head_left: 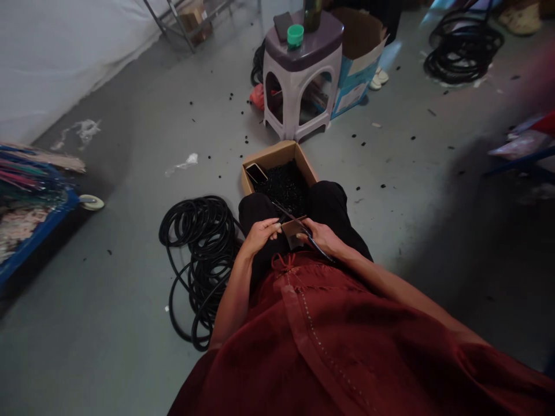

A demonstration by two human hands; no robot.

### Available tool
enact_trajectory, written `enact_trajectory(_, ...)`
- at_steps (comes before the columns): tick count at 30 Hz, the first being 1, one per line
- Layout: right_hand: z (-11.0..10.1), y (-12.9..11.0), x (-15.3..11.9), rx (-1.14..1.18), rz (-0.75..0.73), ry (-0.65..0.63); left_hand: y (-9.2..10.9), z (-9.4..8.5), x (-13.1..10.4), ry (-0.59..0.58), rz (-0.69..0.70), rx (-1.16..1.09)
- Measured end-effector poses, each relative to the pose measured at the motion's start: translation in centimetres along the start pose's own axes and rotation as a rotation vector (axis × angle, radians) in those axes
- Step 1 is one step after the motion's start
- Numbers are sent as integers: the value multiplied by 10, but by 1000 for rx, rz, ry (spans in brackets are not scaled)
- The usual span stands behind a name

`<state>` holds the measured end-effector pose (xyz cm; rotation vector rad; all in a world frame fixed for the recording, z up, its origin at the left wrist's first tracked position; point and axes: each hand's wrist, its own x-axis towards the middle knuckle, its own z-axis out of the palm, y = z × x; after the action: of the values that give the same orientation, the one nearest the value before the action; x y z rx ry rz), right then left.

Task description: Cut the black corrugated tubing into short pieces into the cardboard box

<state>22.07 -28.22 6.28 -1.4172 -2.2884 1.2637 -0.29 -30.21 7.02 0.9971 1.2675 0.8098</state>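
Observation:
Above my lap, my left hand is closed in a pinch on the end of a black hose. A loose coil of this black hose lies on the floor to the left, one strand running toward that hand. My right hand is closed around a long, thin, dark blade-like tool that slants across toward the left fingertips; its exact kind is unclear. A brown piece of cardboard sits between the hands by the right fingers. Just beyond my knees, an open cardboard box holds many small black pieces.
A phone-like dark rectangle lies in the box's corner. Behind stands a plastic stool bearing a green cap, beside a blue carton. A wheeled blue cart is at left. Another black coil lies far right.

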Motion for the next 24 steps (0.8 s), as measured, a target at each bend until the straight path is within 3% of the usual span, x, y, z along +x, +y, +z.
enact_trajectory(12, 11, 5, 12, 107, 138, 20, -8, -4, 20, -6, -38, 12)
enact_trajectory(24, 8, 2, 8, 184, 171, 29, -13, -3, 13, 114, -38, -10)
